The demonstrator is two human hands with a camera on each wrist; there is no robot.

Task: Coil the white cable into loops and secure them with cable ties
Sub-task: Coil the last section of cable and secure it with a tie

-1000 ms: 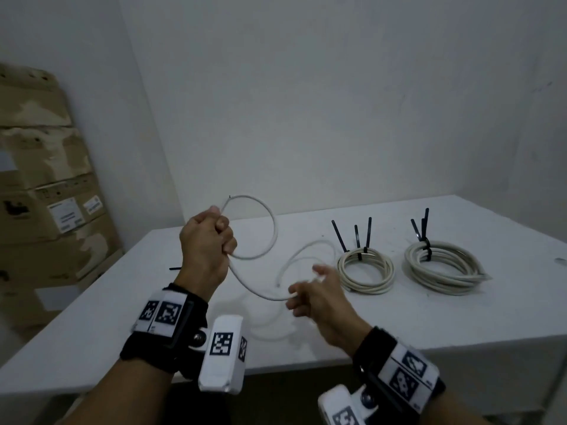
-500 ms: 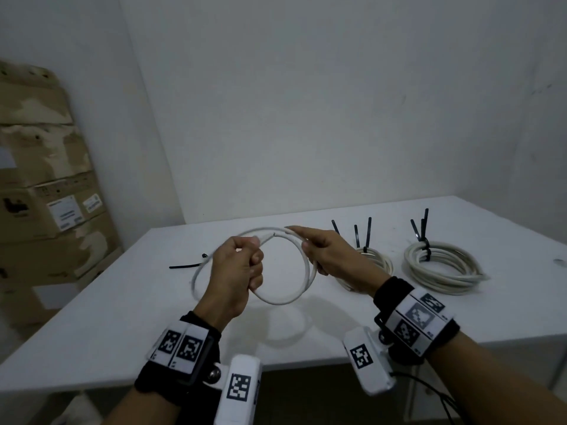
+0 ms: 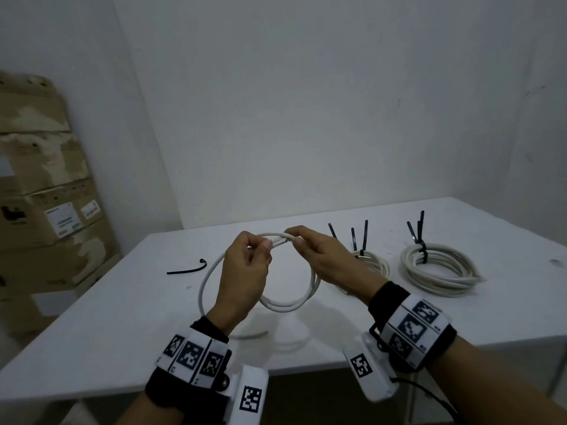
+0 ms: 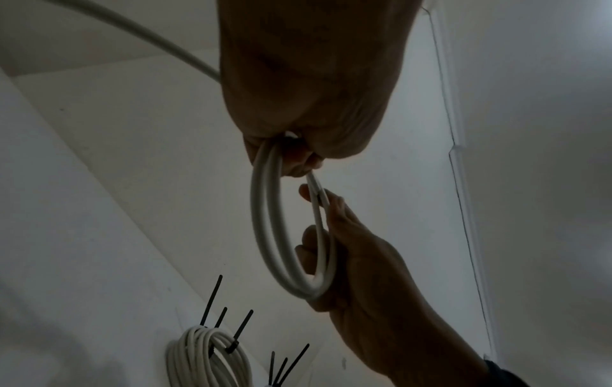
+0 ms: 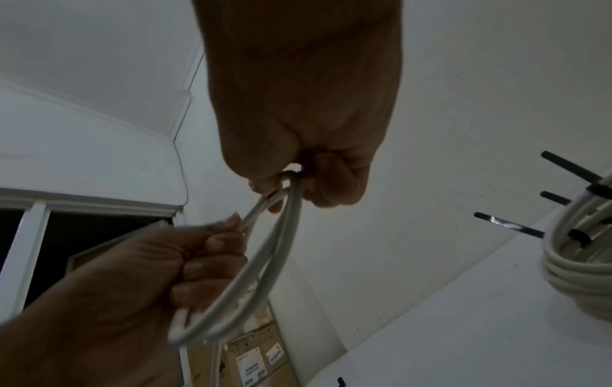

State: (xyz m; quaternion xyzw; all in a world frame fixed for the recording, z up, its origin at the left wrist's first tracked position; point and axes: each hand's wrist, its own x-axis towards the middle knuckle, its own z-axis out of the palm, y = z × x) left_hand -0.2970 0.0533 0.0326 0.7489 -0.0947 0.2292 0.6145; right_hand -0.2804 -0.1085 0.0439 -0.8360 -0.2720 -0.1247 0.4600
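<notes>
Both hands hold the white cable [image 3: 294, 300] in the air above the white table [image 3: 122, 332]. It forms about two loops hanging below the hands. My left hand [image 3: 245, 265] pinches the top of the loops between thumb and fingers, and my right hand [image 3: 319, 256] pinches the same strands just to the right. The loops [image 4: 274, 235] hang from the left hand in the left wrist view. In the right wrist view they [image 5: 265, 261] run from the right hand [image 5: 298, 183] to the left hand [image 5: 185, 261]. A loose tail [image 3: 204, 283] curves down on the left.
Two finished white coils, one [image 3: 372, 262] partly behind my right hand and one [image 3: 438, 268] at the right, lie on the table with black cable ties sticking up. A loose black cable tie [image 3: 187, 269] lies at the left. Cardboard boxes [image 3: 46, 210] stand against the left wall.
My right hand has come in from lower right to meet the left hand, bringing cable up into a second loop. Both hands now pinch the top of the loops close together.
</notes>
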